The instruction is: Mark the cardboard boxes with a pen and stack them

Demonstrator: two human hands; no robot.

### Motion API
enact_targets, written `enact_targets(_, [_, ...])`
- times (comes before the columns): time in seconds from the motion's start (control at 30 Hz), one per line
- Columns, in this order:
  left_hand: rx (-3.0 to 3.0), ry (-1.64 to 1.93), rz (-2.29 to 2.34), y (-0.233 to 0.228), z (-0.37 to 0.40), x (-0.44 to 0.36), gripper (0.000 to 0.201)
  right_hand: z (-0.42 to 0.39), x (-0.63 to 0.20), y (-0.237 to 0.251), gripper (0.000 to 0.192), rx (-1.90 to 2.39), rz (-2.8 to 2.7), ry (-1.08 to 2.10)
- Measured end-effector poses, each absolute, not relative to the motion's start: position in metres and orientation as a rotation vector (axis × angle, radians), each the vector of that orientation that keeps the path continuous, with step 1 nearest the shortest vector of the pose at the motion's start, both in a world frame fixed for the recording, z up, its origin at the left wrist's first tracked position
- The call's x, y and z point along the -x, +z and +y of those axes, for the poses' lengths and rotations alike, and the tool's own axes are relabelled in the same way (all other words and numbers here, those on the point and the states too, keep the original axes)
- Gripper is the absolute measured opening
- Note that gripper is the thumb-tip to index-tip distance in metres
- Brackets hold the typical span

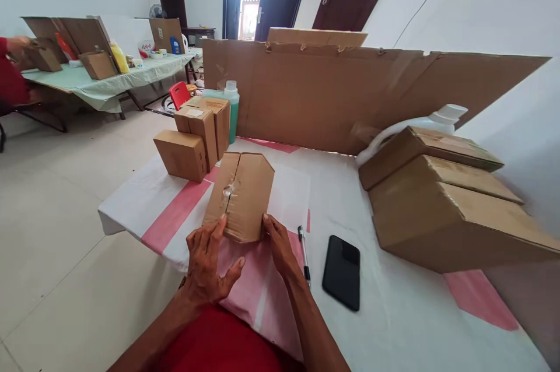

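At the near side of the surface [336, 185], the right hand [280, 244] grips a taped cardboard box [251, 197] by its corner, fingers mostly hidden; the left hand [207, 264], fingers spread, meets its near edge.

I count two hands of my own, my left hand [205, 267] and my right hand [280, 246], and one box [251, 203] at my fingertips. My table [406, 313] also bears three boxes on the left [181, 156], three boxes on the right [415, 214], one phone [341, 273], one pen [304, 255], one green bottle [233, 115] and one white jug [437, 120]. At the distant, blurry far table [144, 77], probably two more boxes [98, 66].
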State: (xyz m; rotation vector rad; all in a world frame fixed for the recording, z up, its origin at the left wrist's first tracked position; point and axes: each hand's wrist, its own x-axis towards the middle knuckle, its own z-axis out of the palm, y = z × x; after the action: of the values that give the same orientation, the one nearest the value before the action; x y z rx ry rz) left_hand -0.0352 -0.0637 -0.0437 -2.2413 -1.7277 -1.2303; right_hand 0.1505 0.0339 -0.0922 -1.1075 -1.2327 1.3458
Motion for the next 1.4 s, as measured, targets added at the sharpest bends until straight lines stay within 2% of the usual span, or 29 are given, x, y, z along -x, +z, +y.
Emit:
enact_targets(0.13, [2.293, -1.291, -1.736, -0.029, -0.052, 0.036, 0.089, 0.022, -0.163, -0.093, 0.055, 1.142, -1.152, 1.33])
enact_targets(0.37, [2.583, -1.705, -1.776, -0.014, -0.032, 0.042, 0.079, 0.004, -0.178, -0.079, 0.061, 1.142, -1.051, 1.311])
enact_targets(0.57, [2.59, -1.865, -1.753, 0.015, -0.029, 0.031, 0.083, -0.016, -0.194, -0.044, 0.051, 1.075, -1.174, 1.215])
enact_targets(0.83, [2.458, -2.274, -1.75, 0.018, -0.011, 0.023, 0.07, -0.029, -0.202, -0.024, 0.045, 1.033, -1.188, 1.138])
enact_targets(0.97, [2.299, -2.179, -1.9, 0.024, 0.006, 0.021, 0.058, -0.026, -0.195, -0.018, 0.047, 1.076, -1.24, 1.126])
enact_targets(1.07, [2.262, -1.928, -1.951, 0.04, 0.019, 0.02, 0.061, -0.029, -0.188, -0.016, 0.05, 1.113, -1.29, 1.105])
enact_targets(1.13, [2.348, -1.749, -1.886, 0.051, 0.026, 0.017, 0.06, -0.037, -0.182, -0.016, 0.05, 1.145, -1.288, 1.084])
enact_targets(1.2, [2.449, -1.628, -1.81, 0.058, 0.03, 0.011, 0.052, -0.05, -0.175, -0.017, 0.048, 1.174, -1.252, 1.057])
enact_targets(1.4, [2.615, -1.534, -1.639, 0.063, 0.027, -0.007, 0.034, -0.083, -0.172, -0.021, 0.04, 1.207, -1.187, 1.008])
